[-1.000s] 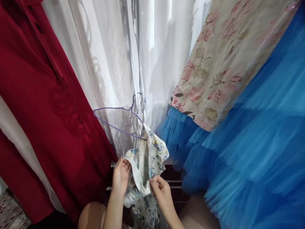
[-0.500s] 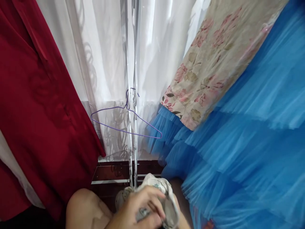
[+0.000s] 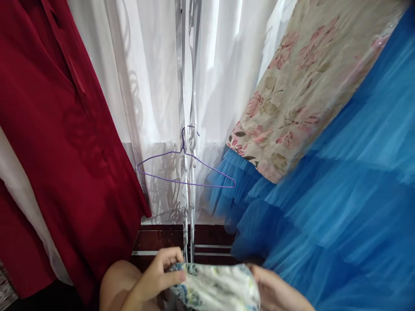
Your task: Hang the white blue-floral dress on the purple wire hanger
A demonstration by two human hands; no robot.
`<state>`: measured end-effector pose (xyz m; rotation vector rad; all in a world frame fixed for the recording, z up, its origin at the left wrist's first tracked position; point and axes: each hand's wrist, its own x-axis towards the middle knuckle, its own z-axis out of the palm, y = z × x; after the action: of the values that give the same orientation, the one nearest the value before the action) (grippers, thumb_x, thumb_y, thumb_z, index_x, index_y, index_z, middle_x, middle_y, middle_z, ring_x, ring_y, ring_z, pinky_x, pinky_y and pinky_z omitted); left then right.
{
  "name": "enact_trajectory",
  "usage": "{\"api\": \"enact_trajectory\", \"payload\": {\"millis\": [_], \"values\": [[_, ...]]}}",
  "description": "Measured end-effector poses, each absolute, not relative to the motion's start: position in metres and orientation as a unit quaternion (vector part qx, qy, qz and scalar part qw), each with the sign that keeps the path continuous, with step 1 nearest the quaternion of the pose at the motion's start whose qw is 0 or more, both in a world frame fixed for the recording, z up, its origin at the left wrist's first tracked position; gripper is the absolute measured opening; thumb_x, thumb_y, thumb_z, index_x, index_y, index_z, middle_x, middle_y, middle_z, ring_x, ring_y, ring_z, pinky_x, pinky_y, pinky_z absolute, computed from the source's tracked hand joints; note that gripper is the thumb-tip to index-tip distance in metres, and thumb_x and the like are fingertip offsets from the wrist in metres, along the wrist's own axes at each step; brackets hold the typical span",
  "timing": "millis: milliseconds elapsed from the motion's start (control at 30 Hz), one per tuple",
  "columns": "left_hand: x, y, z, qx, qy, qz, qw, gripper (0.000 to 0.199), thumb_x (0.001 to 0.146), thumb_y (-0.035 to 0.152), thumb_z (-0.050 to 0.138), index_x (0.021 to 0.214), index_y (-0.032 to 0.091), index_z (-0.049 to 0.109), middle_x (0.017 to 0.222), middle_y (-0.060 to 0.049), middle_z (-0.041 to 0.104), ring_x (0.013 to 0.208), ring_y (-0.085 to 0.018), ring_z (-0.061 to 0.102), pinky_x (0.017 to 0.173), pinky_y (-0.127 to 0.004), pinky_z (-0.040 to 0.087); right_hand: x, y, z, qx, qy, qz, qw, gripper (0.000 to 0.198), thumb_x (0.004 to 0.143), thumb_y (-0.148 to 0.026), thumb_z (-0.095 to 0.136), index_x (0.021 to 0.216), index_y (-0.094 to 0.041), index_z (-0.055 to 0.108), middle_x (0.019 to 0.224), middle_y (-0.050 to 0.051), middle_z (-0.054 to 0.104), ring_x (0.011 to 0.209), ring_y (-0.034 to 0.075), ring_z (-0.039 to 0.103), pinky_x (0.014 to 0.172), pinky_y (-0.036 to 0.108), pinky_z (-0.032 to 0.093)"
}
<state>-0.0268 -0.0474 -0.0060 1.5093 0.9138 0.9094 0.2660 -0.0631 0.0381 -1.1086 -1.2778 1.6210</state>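
A light cloth garment with a blue and yellow print (image 3: 220, 283) is stretched between my two hands at the bottom of the view. My left hand (image 3: 162, 274) pinches its left edge, thumb in front. At the other end, my right hand (image 3: 264, 287) holds the right edge, with its fingers mostly hidden behind the fabric. The garment's lower part runs out of view and is slightly blurred. Above it, a purple wire hanger (image 3: 186, 181) hangs from a white metal rack (image 3: 189, 95) with nothing on it.
A long red garment (image 3: 87, 172) hangs at the left. On the right hang a beige floral garment (image 3: 285, 99) and a layered blue tulle skirt (image 3: 343, 203). A white curtain (image 3: 155, 86) covers the back. My bare knee (image 3: 118, 280) shows at lower left.
Earlier my hands were close together on the bunched garment. Now they have moved apart and the cloth is spread between them. The whole view has shifted slightly.
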Motion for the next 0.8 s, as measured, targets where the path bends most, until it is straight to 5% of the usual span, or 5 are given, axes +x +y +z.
{"api": "enact_trajectory", "payload": {"millis": [100,200,367,500,800], "values": [[-0.051,-0.047,0.022,0.690,0.424,0.336,0.481,0.029,0.073,0.039,0.078,0.084,0.018,0.063,0.070,0.003,0.059,0.066,-0.012,0.051,0.065,-0.021,0.041,0.299,-0.028,0.049,-0.407,-0.429,0.693,0.413,0.041,0.067,-0.063,0.067,0.059,-0.023,0.068,0.068,0.012,0.069,0.062,0.024,0.067,0.063,0.039,0.048],[-0.056,-0.054,0.031,0.727,0.492,0.286,0.383,0.015,0.074,0.030,0.076,0.086,0.023,0.069,0.082,0.003,0.065,0.080,-0.017,0.058,0.074,-0.022,0.043,0.330,0.004,0.073,-0.409,-0.460,0.605,0.505,0.037,0.046,-0.052,0.083,0.066,-0.024,0.073,0.065,0.014,0.069,0.056,0.025,0.065,0.057,0.039,0.042],[-0.046,-0.062,0.043,0.744,0.508,0.327,0.287,0.013,0.090,0.036,0.061,0.094,0.025,0.068,0.086,0.000,0.066,0.084,-0.018,0.060,0.079,-0.024,0.043,0.326,0.091,0.125,-0.390,-0.532,0.441,0.609,0.018,0.060,-0.031,0.071,0.062,-0.013,0.071,0.055,0.010,0.062,0.051,0.018,0.057,0.053,0.037,0.031],[-0.035,-0.060,0.069,0.752,0.450,0.399,0.270,0.019,0.095,0.034,0.054,0.087,0.021,0.064,0.078,-0.002,0.059,0.074,-0.015,0.056,0.070,-0.023,0.043,0.278,0.162,0.161,-0.348,-0.569,0.486,0.565,0.017,0.063,-0.029,0.070,0.057,-0.017,0.060,0.053,0.000,0.060,0.050,0.013,0.054,0.055,0.029,0.039],[-0.090,-0.022,0.082,0.519,0.405,0.647,0.385,0.027,0.092,0.044,0.058,0.086,0.019,0.054,0.073,0.001,0.050,0.064,-0.010,0.045,0.057,-0.017,0.039,0.215,0.176,0.189,-0.299,-0.621,0.616,0.381,0.026,0.058,-0.024,0.083,0.076,-0.017,0.066,0.066,0.000,0.069,0.059,0.016,0.064,0.060,0.026,0.050]]}}
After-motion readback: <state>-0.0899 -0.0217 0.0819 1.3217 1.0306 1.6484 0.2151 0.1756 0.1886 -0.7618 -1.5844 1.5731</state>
